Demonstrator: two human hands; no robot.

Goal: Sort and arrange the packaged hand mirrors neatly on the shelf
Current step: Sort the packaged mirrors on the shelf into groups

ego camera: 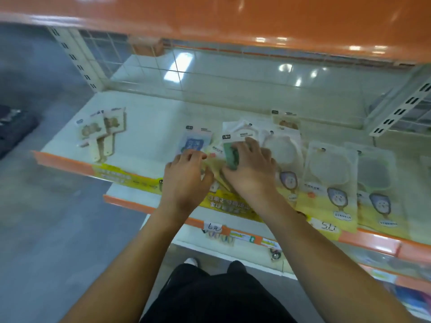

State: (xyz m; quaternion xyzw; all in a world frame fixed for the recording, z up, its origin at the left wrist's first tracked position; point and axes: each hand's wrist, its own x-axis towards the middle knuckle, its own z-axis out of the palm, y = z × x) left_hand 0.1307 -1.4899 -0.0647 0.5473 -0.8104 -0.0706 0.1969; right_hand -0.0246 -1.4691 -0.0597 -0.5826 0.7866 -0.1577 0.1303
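Two orange-edged shelves fill most of the view: an upper shelf (pixel 233 17) running across the top of the frame, and below it the white shelf (pixel 151 127) that carries the goods, its front lip orange with a yellow banner strip (pixel 126 177). Grey floor (pixel 46 217) takes up the left side, and the person's dark trousers (pixel 217 297) sit at the bottom centre.

At the right of the frame lie the biggest packs, two clear-fronted packaged mirrors (pixel 331 183) with yellow card bottoms, side by side and overhanging the shelf's front edge. A loose pile of similar pale packs (pixel 279 145) lies just left of them, overlapping one another at different angles. At the centre a pack with a blue card (pixel 194 142) lies flat beside the pile. Well apart, at the left end of the shelf, a small fanned group of beige mirror packs (pixel 102 131) rests near the front edge.

The right hand (pixel 250 170) lies palm down on the pile at mid-frame, fingers curled over a green mirror pack (pixel 231 155) and gripping it. The left hand (pixel 186 174), just beside it, pinches the edge of a pale yellow pack (pixel 215 167) between thumb and fingers; the picture is blurred there, so the exact hold is hard to read.

White handwritten price tags (pixel 213 227) hang from the lip below the hands.
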